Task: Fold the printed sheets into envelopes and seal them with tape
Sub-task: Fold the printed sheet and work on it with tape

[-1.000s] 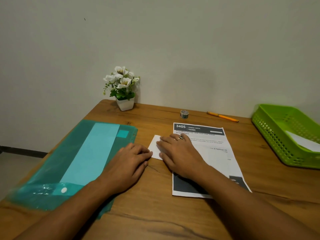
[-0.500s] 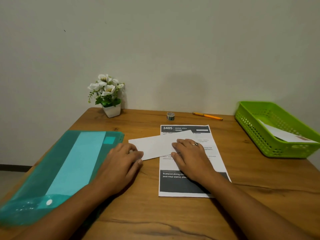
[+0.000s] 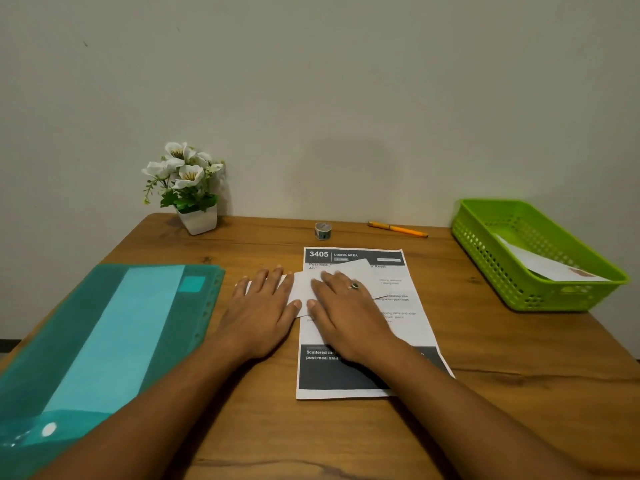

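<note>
A folded white sheet [image 3: 349, 271] lies across the upper part of a printed sheet [image 3: 398, 306] headed "3405 DINING AREA" on the wooden table [image 3: 519, 375]. My left hand [image 3: 263, 306] lies flat on the folded sheet's left end, fingers straight. My right hand [image 3: 346, 313], wearing a ring, presses flat on its middle, thumb tips nearly touching. A small roll of tape [image 3: 323, 231] stands at the back of the table.
A teal plastic folder [image 3: 104, 341] holding pale paper lies at the left. A green basket [image 3: 519, 282] with a folded paper inside sits at the right. An orange pen [image 3: 398, 229] and a potted white flower [image 3: 188, 188] stand by the wall.
My left hand moved up onto the folded sheet's left end. My right hand slid left toward it. The view shifted slightly.
</note>
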A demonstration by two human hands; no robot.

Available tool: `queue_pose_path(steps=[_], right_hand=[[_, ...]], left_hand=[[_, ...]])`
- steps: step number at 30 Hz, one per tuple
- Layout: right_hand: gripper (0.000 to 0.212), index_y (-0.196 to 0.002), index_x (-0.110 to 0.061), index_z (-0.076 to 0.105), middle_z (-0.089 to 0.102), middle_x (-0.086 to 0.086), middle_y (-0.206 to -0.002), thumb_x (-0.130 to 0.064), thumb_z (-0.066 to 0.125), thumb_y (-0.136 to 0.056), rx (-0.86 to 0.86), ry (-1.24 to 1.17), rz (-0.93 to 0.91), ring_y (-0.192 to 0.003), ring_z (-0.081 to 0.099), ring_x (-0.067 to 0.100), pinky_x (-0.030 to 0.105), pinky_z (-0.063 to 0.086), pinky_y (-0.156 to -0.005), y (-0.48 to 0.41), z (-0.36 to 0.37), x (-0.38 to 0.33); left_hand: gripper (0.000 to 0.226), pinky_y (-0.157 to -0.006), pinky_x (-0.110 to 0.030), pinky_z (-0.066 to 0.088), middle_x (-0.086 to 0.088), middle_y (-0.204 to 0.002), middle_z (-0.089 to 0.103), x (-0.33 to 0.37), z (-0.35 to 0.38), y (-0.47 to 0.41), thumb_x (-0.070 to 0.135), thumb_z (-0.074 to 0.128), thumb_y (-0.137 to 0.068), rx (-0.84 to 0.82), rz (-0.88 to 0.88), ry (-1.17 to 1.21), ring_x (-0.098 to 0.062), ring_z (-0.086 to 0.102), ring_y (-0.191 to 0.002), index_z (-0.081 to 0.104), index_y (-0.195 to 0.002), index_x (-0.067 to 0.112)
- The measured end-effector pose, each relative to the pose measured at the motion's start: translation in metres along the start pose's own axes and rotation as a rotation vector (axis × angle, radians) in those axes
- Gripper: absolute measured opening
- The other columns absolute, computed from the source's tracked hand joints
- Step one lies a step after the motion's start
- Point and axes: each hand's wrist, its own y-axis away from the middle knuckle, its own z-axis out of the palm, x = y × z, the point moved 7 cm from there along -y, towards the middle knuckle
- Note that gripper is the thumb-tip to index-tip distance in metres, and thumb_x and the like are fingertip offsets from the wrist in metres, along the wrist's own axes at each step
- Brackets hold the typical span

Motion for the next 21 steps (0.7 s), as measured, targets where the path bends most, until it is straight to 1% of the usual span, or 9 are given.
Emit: queue_pose_path(steps=[3,5,7,9,11,14,17,19,21], right_hand=[[0.057,-0.162,-0.017,0.030,0.026,0.006,-0.170,-0.043,0.026,-0.112,-0.044,-0.028,-0.075,-0.158,0.016,0.026,0.045,0.012,-0.129,-0.015,0.009,-0.017],[0.059,-0.163,-0.016,0.026,0.022,0.006,-0.171,-0.044,0.025,-0.111,-0.066,0.001,-0.098,-0.159,0.014,0.026,0.044,0.010,-0.129,-0.021,0.013,-0.013],[0.065,-0.165,-0.016,0.017,0.012,0.005,-0.174,-0.050,0.021,-0.110,-0.107,0.043,-0.081,-0.160,0.006,0.024,0.043,0.005,-0.129,-0.023,0.015,0.003],[0.073,-0.166,-0.016,0.007,0.003,0.002,-0.174,-0.058,0.017,-0.108,-0.142,0.061,-0.022,-0.161,-0.001,0.021,0.043,0.001,-0.130,-0.023,0.013,0.028],[0.078,-0.166,-0.016,0.001,-0.002,0.001,-0.174,-0.064,0.014,-0.106,-0.158,0.062,0.053,-0.160,-0.006,0.019,0.044,-0.001,-0.130,-0.021,0.008,0.056],[0.081,-0.166,-0.017,-0.002,-0.006,0.001,-0.174,-0.067,0.013,-0.104,-0.182,0.067,0.122,-0.160,-0.009,0.019,0.044,-0.002,-0.130,-0.017,0.004,0.087],[0.081,-0.166,-0.017,-0.002,-0.006,0.000,-0.174,-0.067,0.013,-0.104,-0.183,0.066,0.125,-0.160,-0.010,0.018,0.045,-0.002,-0.130,-0.018,0.004,0.095],[0.082,-0.166,-0.017,-0.001,-0.006,0.000,-0.174,-0.068,0.013,-0.104,-0.171,0.059,0.119,-0.160,-0.009,0.018,0.045,-0.002,-0.130,-0.018,0.005,0.095],[0.082,-0.166,-0.018,-0.001,-0.005,0.000,-0.174,-0.069,0.012,-0.103,-0.157,0.059,0.117,-0.160,-0.009,0.018,0.046,-0.002,-0.130,-0.019,0.007,0.096]], left_hand=[[0.077,-0.128,-0.048,0.002,0.002,-0.172,-0.001,-0.001,0.000,0.002,0.063,-0.009,-0.094,0.000,0.009,-0.009,-0.020,-0.003,-0.158,0.001,-0.163,0.031],[0.083,-0.128,-0.048,0.002,0.002,-0.172,-0.001,-0.001,0.001,0.001,0.063,-0.014,-0.088,0.007,0.010,-0.007,-0.020,-0.003,-0.158,0.000,-0.163,0.032],[0.078,-0.128,-0.048,0.002,0.002,-0.171,-0.003,-0.002,0.003,0.000,0.064,-0.008,-0.093,0.009,0.004,-0.005,-0.020,-0.005,-0.158,-0.001,-0.163,0.032],[0.072,-0.128,-0.048,0.000,0.003,-0.171,-0.005,-0.003,0.004,-0.001,0.063,0.000,-0.098,0.001,0.002,-0.004,-0.020,-0.006,-0.158,-0.002,-0.163,0.032],[0.072,-0.128,-0.048,0.000,0.003,-0.171,-0.005,-0.003,0.005,-0.002,0.063,0.002,-0.098,-0.004,0.007,0.009,-0.020,-0.007,-0.158,-0.003,-0.163,0.032],[0.081,-0.128,-0.048,0.000,0.004,-0.171,-0.007,-0.004,0.005,-0.002,0.069,-0.011,-0.091,-0.017,0.007,0.016,-0.019,-0.009,-0.157,-0.004,-0.163,0.032],[0.102,-0.128,-0.048,-0.001,0.005,-0.170,-0.010,-0.004,0.005,-0.001,0.078,-0.030,-0.074,-0.032,0.009,0.021,-0.019,-0.010,-0.157,-0.006,-0.162,0.033],[0.097,-0.127,-0.047,-0.001,0.004,-0.171,-0.009,-0.004,0.003,-0.002,0.078,-0.020,-0.079,-0.065,-0.004,0.035,-0.020,-0.009,-0.157,-0.004,-0.163,0.032],[0.077,-0.126,-0.047,0.004,0.002,-0.171,0.003,-0.002,-0.004,-0.008,0.071,0.010,-0.097,-0.069,-0.010,0.072,-0.022,0.000,-0.157,0.007,-0.163,0.032]])
